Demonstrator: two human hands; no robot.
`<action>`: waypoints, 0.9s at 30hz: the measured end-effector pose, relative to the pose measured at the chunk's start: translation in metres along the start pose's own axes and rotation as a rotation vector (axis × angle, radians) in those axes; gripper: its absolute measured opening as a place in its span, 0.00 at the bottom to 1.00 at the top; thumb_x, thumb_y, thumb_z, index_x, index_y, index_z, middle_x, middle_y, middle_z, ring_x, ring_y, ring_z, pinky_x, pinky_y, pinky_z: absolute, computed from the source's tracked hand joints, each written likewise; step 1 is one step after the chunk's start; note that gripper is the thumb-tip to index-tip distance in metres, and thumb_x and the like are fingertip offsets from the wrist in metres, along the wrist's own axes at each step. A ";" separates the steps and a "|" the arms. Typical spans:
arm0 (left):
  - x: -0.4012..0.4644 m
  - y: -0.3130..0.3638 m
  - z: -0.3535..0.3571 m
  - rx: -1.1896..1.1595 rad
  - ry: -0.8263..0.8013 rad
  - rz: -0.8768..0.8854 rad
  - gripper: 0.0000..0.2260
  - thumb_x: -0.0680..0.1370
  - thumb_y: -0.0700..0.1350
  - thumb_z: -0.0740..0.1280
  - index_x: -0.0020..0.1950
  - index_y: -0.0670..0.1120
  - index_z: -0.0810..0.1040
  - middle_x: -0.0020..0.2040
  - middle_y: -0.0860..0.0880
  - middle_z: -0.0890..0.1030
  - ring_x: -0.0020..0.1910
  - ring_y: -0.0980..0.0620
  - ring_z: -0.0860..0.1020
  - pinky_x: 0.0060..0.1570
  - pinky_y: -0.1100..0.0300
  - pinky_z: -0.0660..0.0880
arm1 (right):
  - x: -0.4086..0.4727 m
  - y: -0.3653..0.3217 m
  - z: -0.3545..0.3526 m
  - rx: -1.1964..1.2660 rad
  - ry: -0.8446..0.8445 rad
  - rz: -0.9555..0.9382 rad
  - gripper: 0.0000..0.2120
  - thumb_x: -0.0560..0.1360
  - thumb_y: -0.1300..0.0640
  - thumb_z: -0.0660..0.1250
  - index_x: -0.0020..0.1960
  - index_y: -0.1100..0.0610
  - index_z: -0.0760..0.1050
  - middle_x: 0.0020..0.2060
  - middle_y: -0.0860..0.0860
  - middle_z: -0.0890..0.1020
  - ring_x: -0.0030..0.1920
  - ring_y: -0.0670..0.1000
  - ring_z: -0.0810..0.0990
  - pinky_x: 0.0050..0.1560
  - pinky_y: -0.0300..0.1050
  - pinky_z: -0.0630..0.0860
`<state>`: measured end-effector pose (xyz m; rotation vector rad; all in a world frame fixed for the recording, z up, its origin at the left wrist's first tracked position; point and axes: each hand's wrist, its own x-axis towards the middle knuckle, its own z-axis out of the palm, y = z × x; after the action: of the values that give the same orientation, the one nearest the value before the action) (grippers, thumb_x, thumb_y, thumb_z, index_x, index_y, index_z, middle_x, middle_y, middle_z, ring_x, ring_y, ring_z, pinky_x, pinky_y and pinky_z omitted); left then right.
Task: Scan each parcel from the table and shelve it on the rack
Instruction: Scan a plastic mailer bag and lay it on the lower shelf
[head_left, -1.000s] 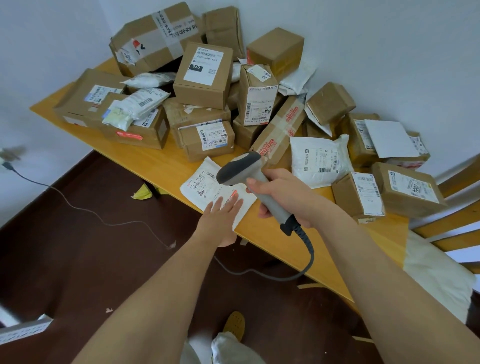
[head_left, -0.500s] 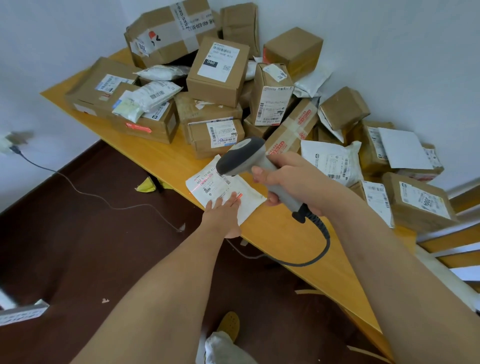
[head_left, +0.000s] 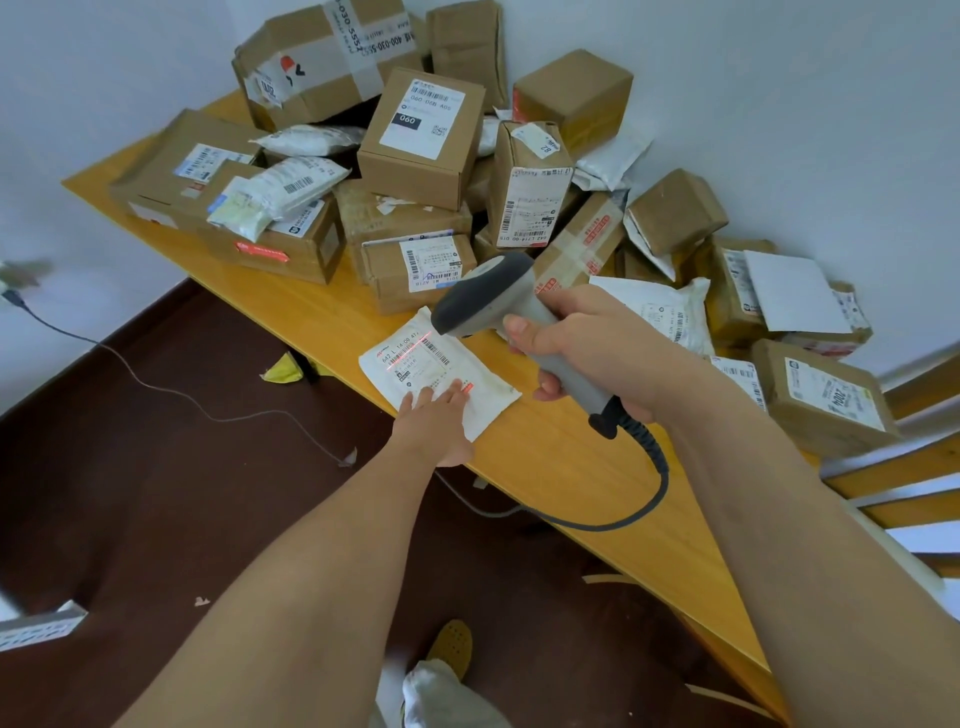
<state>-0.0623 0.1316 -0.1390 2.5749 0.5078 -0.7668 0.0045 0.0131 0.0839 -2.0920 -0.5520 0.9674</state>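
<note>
My scanner (head_left: 498, 306) dropped closer to white mailer (head_left: 439, 371) | right hand (head_left: 582, 348) curled round scanner | left hand (head_left: 434, 421) fingers flat, together, pressing mailer.

White flat parcel (head_left: 441, 374) lies label-up at the tabletop's (head_left: 545, 467) near edge, a red scan line crossing its barcode. Grey corded scanner (head_left: 498, 306) hangs just above it, nose tilted down at the label. Behind, a jumble of brown boxes (head_left: 421, 140) and white bags fills the tabletop.

yellow scrap (head_left: 283, 370) & thin cable (head_left: 171, 391) on dark floor (head_left: 130, 493)
</note>
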 end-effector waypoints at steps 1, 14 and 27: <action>0.000 0.001 0.000 -0.012 0.010 -0.007 0.38 0.77 0.49 0.63 0.80 0.49 0.45 0.80 0.53 0.49 0.78 0.43 0.47 0.77 0.44 0.46 | 0.000 0.000 0.000 0.006 0.005 0.000 0.11 0.80 0.53 0.66 0.58 0.58 0.76 0.58 0.65 0.77 0.34 0.50 0.73 0.44 0.48 0.83; -0.004 -0.001 0.019 -1.070 0.429 -0.801 0.49 0.65 0.55 0.80 0.72 0.42 0.52 0.69 0.41 0.58 0.64 0.41 0.67 0.53 0.51 0.71 | -0.002 0.038 0.014 0.157 0.013 -0.039 0.12 0.79 0.53 0.67 0.61 0.56 0.75 0.58 0.68 0.78 0.31 0.49 0.76 0.49 0.59 0.83; -0.129 -0.154 0.047 -2.054 0.354 -0.497 0.19 0.76 0.34 0.69 0.65 0.43 0.73 0.60 0.46 0.81 0.58 0.45 0.80 0.44 0.53 0.79 | -0.023 0.007 0.152 0.403 0.035 0.078 0.11 0.77 0.61 0.70 0.57 0.55 0.73 0.46 0.55 0.74 0.28 0.48 0.70 0.38 0.42 0.81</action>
<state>-0.2523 0.2114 -0.1418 0.5906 1.1521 0.2454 -0.1280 0.0626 0.0238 -1.7735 -0.2327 0.9918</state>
